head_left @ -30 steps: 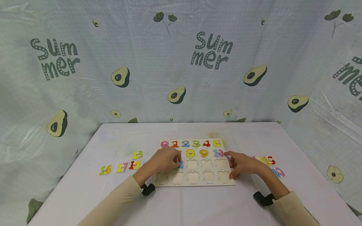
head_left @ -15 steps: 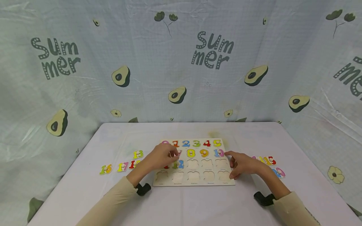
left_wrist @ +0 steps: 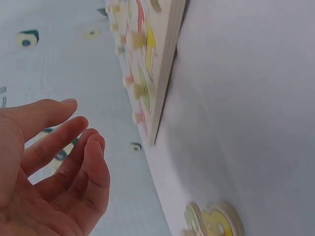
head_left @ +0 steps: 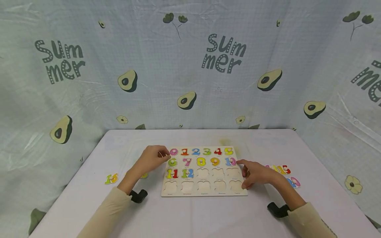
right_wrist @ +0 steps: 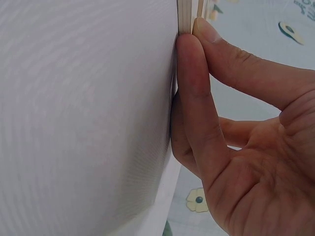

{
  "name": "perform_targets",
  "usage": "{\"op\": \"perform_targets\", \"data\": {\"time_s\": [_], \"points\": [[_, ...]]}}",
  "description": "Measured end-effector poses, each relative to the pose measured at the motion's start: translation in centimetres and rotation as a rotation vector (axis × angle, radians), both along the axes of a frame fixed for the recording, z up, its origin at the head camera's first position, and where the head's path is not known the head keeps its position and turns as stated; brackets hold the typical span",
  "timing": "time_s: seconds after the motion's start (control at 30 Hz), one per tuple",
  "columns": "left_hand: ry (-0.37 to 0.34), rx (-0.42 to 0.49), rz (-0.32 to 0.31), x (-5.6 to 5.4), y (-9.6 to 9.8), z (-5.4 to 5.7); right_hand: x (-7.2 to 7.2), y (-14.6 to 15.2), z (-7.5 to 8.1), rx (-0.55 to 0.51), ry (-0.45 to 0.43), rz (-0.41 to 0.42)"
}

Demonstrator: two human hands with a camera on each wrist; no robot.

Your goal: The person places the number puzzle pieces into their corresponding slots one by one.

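My left hand [head_left: 151,158] hovers at the upper left corner of a wooden number puzzle board [head_left: 211,185], beside the 0 [head_left: 174,151] and 6 [head_left: 172,162] pieces. In the left wrist view its fingers curve loosely with nothing between them. My right hand [head_left: 257,172] pinches the board's right edge; the right wrist view shows thumb on top and a finger [right_wrist: 194,64] against the side of the board [right_wrist: 184,17]. Pieces 0 to 10 fill the top two rows. The 11 [head_left: 172,173] and 12 [head_left: 187,173] sit in the third row, next to bare recesses.
Left of the board lies a 16 piece [head_left: 111,178], with other loose pieces partly hidden by the left arm. Right of it, a 15 [head_left: 284,169] and a 20 [head_left: 293,182] lie partly behind the right forearm. A patterned cloth [head_left: 154,72] hangs behind the table.
My left hand has let go of the 12 piece and moved left off the board, uncovering the 11, 12, 6 and 0. My right hand has stayed at the board's edge.
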State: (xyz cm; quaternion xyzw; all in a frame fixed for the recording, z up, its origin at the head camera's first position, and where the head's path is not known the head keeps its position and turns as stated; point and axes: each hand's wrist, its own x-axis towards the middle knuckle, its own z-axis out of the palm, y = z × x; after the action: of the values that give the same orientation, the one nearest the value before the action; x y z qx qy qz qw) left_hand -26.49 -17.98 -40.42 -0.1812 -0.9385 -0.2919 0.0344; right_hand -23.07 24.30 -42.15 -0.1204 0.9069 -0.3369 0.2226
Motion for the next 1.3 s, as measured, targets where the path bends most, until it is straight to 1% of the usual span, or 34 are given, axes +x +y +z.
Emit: {"op": "perform_targets", "data": {"time_s": [0.2,0.33,0.6,0.97,1.07,1.3], "points": [[0.037,0.042,0.066,-0.5,-2.3,-0.2,0.1,0.1,0.0,-0.009,-0.001,0.002],[0.023,0.066,0.123,-0.8,-3.5,-0.6,0.0,0.1,0.0,-0.013,-0.003,0.004],[0.0,0.059,0.192,-1.3,-5.3,-1.1,0.0,0.1,-0.1,-0.015,-0.011,-0.002],[-0.042,0.01,0.242,-1.4,-6.7,-1.9,0.1,0.0,0.2,-0.01,-0.01,-0.004],[-0.057,-0.005,0.25,-1.3,-6.9,-1.9,0.1,0.0,0.3,-0.006,-0.009,-0.003],[-0.119,-0.038,0.264,-1.1,-7.1,-1.9,0.1,0.1,0.2,-0.006,-0.005,-0.002]]}}
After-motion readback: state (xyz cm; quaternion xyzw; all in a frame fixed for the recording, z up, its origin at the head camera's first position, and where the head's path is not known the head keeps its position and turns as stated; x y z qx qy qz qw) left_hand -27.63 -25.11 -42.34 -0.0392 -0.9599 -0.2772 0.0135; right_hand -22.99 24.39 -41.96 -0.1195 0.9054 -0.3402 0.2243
